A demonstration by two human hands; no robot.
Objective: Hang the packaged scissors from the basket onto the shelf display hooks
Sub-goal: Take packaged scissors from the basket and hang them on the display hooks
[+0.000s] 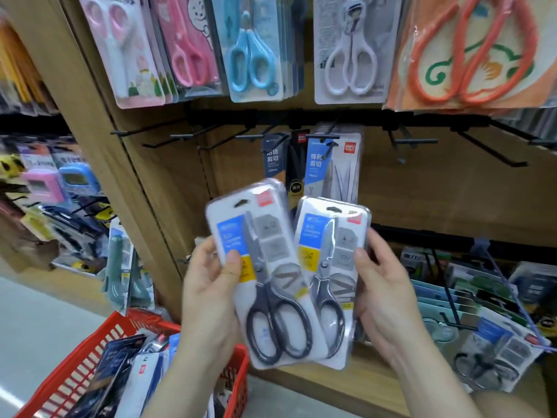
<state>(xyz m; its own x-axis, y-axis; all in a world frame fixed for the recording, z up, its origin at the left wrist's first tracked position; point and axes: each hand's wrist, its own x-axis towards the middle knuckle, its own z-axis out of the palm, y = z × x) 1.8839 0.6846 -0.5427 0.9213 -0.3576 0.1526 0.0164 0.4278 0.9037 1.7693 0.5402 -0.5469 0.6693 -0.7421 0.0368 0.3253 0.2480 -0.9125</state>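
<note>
My left hand (211,285) grips a packaged pair of black-handled scissors (265,276), thumb on its front. Beside it, my right hand (382,288) holds a second, similar scissors pack (328,282), thumb on its right side. Both packs are held upright in front of the wooden shelf, overlapping slightly, below a black rail of display hooks (301,120). Several hooks on that rail are bare; two packs of scissors (328,164) hang at its middle. The red basket (90,366) sits at lower left with several more packs inside.
An upper row holds pink, blue, white and orange scissors packs (256,46). A lower rack at right (470,300) carries more packaged goods on hooks. A neighbouring shelf at left (51,188) is full of small items. Grey floor lies left of the basket.
</note>
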